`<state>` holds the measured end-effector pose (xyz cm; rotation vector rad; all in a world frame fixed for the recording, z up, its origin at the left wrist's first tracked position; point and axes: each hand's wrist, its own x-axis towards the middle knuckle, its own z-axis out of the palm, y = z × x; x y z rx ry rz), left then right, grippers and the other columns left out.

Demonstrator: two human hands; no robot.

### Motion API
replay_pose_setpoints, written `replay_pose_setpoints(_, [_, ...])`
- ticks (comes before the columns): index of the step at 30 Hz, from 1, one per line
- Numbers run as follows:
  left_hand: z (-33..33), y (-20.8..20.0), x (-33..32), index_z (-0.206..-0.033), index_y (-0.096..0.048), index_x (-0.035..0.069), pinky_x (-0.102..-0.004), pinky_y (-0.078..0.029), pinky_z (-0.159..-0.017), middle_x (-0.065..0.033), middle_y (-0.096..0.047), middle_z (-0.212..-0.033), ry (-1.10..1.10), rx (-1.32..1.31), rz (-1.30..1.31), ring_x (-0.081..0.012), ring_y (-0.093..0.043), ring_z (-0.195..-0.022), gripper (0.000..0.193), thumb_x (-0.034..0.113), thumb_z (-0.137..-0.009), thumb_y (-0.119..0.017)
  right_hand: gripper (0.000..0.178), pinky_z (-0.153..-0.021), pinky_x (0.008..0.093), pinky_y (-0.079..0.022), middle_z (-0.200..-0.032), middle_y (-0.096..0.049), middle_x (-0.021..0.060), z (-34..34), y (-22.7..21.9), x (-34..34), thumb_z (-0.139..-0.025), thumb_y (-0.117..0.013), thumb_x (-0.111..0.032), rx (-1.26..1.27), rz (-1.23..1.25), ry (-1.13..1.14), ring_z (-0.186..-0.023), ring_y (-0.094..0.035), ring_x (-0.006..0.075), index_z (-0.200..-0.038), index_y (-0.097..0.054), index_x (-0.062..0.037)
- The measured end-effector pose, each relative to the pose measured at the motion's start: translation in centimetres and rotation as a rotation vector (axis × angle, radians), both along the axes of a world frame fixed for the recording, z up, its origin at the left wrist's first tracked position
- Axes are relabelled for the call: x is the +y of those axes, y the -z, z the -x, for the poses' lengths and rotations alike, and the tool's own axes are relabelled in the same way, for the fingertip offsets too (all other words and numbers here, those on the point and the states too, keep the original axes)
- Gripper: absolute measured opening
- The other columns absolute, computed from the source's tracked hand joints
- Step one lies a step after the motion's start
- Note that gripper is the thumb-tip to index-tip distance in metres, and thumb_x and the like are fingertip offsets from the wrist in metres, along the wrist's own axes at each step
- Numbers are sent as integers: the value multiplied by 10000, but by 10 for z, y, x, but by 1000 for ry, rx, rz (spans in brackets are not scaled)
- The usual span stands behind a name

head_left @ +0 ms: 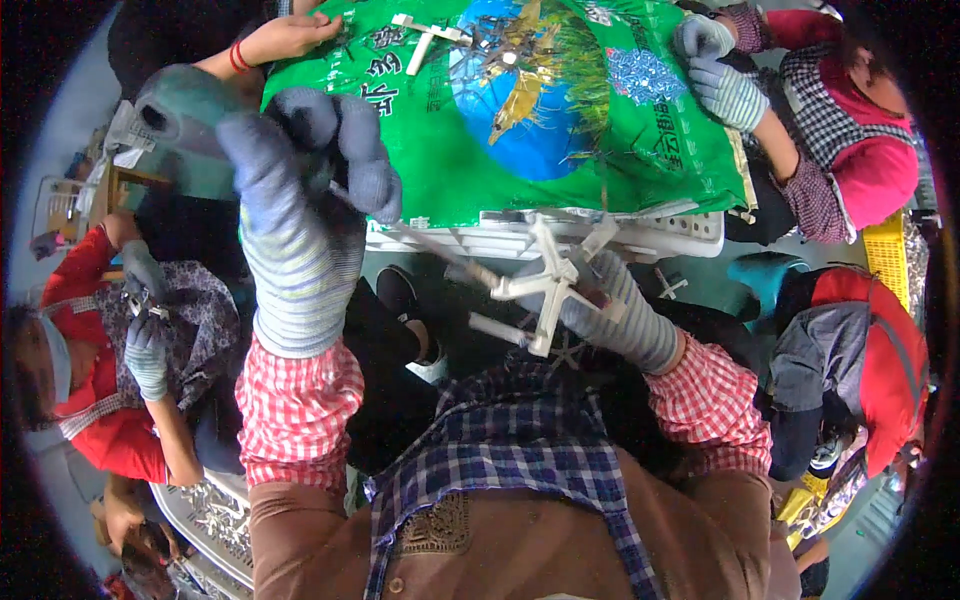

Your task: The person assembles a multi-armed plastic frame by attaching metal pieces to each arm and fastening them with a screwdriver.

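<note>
My left hand (300, 190), in a grey striped knit glove, is raised with its fingers curled shut around a thin small piece that is barely visible. My right hand (615, 305), in the same kind of glove, grips a white plastic cross-shaped frame of sprue bars (545, 285) held over my lap. Both wrists wear red checked sleeve covers. A green printed sack (600, 150) spread ahead of me carries a heap of small silvery parts (500, 50) and another white cross piece (425, 35).
A white slatted crate (660, 235) lies under the sack. Other people sit around: one in red on the left with gloved hands (145, 330), one at the upper right with gloved hands (720, 75), a bare hand (290, 35) at the top. A metal tray of parts (210, 520) sits lower left.
</note>
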<state>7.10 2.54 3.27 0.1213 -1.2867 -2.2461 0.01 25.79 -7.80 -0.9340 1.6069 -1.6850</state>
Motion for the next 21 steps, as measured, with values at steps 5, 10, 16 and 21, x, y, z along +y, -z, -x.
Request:
replay_pose_setpoints(5, [1, 4, 5, -1020, -545, 92, -296, -456, -585, -45, -583, -859, -147, -144, 10, -122, -542, -662, 328, 410, -940, -534, 336, -949, 447, -434, -1112, -616, 121, 20, 13, 8, -877, -556, -251, 532, -334, -36, -1058, -565, 302, -1135, -580, -36])
replay_pose_setpoints(10, [-6, -2, 15, -694, -396, 151, -243, -271, -460, 32, -291, -585, 74, 1, -283, -83, -270, -484, 373, 389, -961, -502, 304, -944, 491, -413, -1047, -637, 96, 15, 12, 6, -824, -549, -248, 1032, -278, 75, -952, -602, 272, -1083, -622, -107])
replay_pose_setpoints(16, [-10, -2, 18, -610, -346, 142, -254, -204, -418, 35, -247, -508, 238, 181, -290, -93, -206, -428, 479, 440, -968, -456, 464, -878, 363, -473, -1152, -589, 105, 4, 26, 7, -825, -601, -263, 272, -292, 90, -971, -609, 242, -1250, -506, -101])
replay_pose_setpoints(21, [-12, 4, 5, -556, -375, 139, -284, -259, -422, 22, -354, -492, 673, 431, 51, -105, -303, -410, 524, 481, -924, -523, 328, -748, 462, -457, -1142, -573, 160, 4, 8, 17, -737, -677, -145, 141, -189, -101, -1006, -560, 335, -1052, -640, -67])
